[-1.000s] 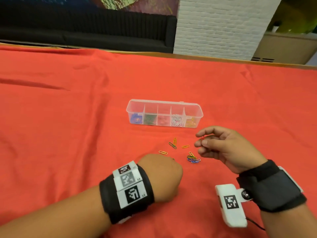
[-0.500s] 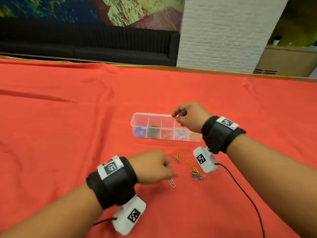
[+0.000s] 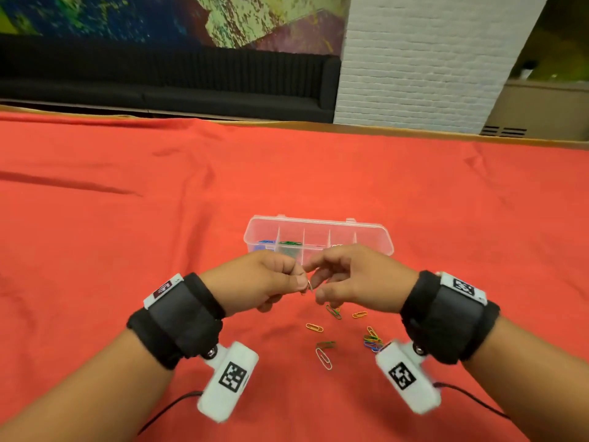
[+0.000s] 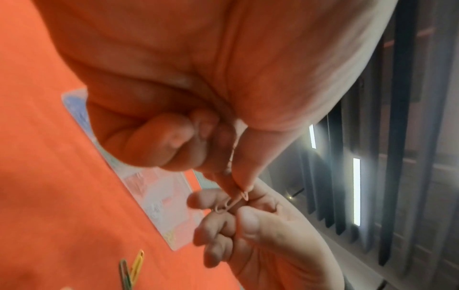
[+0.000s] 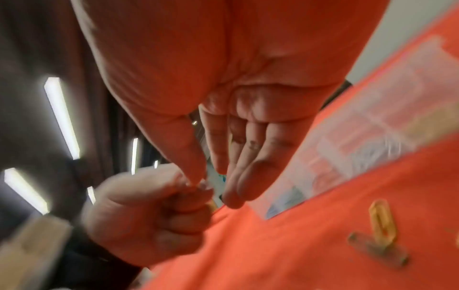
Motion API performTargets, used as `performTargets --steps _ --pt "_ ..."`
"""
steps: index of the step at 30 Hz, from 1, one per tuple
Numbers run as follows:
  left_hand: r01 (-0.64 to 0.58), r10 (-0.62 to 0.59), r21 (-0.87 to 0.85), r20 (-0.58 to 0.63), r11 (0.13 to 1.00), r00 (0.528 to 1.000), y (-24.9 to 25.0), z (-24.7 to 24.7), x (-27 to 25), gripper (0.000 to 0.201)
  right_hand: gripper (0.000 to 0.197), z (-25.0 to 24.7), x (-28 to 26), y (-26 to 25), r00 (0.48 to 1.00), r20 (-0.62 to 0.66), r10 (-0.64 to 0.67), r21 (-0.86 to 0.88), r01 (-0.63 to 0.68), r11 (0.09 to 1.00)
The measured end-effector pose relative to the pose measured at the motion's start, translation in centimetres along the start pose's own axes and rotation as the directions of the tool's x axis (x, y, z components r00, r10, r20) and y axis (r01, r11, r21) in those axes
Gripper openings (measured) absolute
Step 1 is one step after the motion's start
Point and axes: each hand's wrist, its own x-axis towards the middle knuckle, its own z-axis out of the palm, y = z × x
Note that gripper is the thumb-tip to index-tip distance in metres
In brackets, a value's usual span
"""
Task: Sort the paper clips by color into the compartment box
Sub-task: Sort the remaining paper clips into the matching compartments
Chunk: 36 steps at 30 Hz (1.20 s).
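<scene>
- Head view: a red cloth [image 3: 127,250] is covering the table, with a black couch [image 3: 165,81], a white brick pillar [image 3: 424,59] and a painted wall behind it.
- A clear compartment box [image 3: 318,232] is sitting on the cloth at about 12 o'clock from the hands, lid off; blue clips are lying in its far-left cell and green ones in the next cell.
- The left hand [image 3: 255,285] is pinching a silver paper clip [image 3: 309,286] between thumb and forefinger, lifted off the cloth just in front of the box.
- The right hand [image 3: 360,279] is meeting it from 3 o'clock, thumb and forefinger closing toward the same clip; whether they are actually gripping it I cannot tell here.
- Loose clips are lying on the cloth at 6 o'clock from the hands: an orange one [image 3: 314,327], a white one [image 3: 323,358] and a mixed pile [image 3: 372,342] beside the right wrist camera.
- Left wrist view: the left thumb and forefinger are clenching the silver clip [image 4: 232,202], and the fingertips [image 4: 198,198] of the right hand are touching its free end; the box [image 4: 159,192] is lying beyond.
- Right wrist view, blurred: the right fingers [image 5: 238,168] are stretching nearly straight toward the left hand [image 5: 149,212], the thumb tip touching it; the clip is too small to make out.
</scene>
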Motion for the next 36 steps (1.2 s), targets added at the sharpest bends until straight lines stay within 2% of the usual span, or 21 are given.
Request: performTargets --steps 1,3,7,11,15,20,24,29,36 --pt "-0.017 0.017 -0.017 0.022 1.0 1.0 0.0 0.3 0.0 0.011 0.036 0.3 -0.5 -0.1 1.0 0.007 -0.006 0.118 0.005 0.993" --pt "-0.038 0.039 -0.031 0.033 0.999 0.999 0.3 0.6 0.0 0.011 0.034 0.8 -1.1 -0.1 0.998 -0.05 -0.037 0.171 0.045 0.984" --pt "-0.059 0.059 0.007 0.013 0.998 0.998 1.1 0.5 -0.6 0.015 0.024 1.5 -2.5 -0.1 0.974 -0.221 -0.058 0.145 0.092 0.985" --pt "-0.077 0.075 0.131 0.016 0.988 0.997 2.2 0.3 -1.5 0.014 0.024 2.0 -4.6 -0.8 0.932 -0.348 -0.098 0.059 0.126 0.99" --pt "-0.149 0.153 0.212 -0.001 0.966 0.988 3.7 0.3 -2.7 0.008 0.024 2.6 -6.7 -1.7 0.885 -0.446 -0.132 0.013 0.153 0.988" --pt "-0.209 0.226 0.294 -0.024 0.933 0.974 5.1 0.6 -3.9 0.006 0.033 2.8 -8.6 -2.7 0.857 -0.497 -0.135 0.06 0.189 0.98" --pt "-0.253 0.275 0.309 -0.03 0.917 0.961 5.8 0.8 -4.5 0.006 0.033 3.1 -9.5 -3.3 0.86 -0.494 -0.127 0.149 0.228 0.962" --pt "-0.254 0.285 0.337 -0.046 0.907 0.957 6.3 0.9 -5.1 0.006 0.028 3.5 -9.8 -3.2 0.858 -0.507 -0.08 0.229 0.223 0.948" --pt "-0.269 0.301 0.363 -0.033 0.892 0.953 6.7 1.1 -5.4 0.006 0.026 4.0 -10.1 -3.5 0.856 -0.512 -0.073 0.24 0.224 0.945"
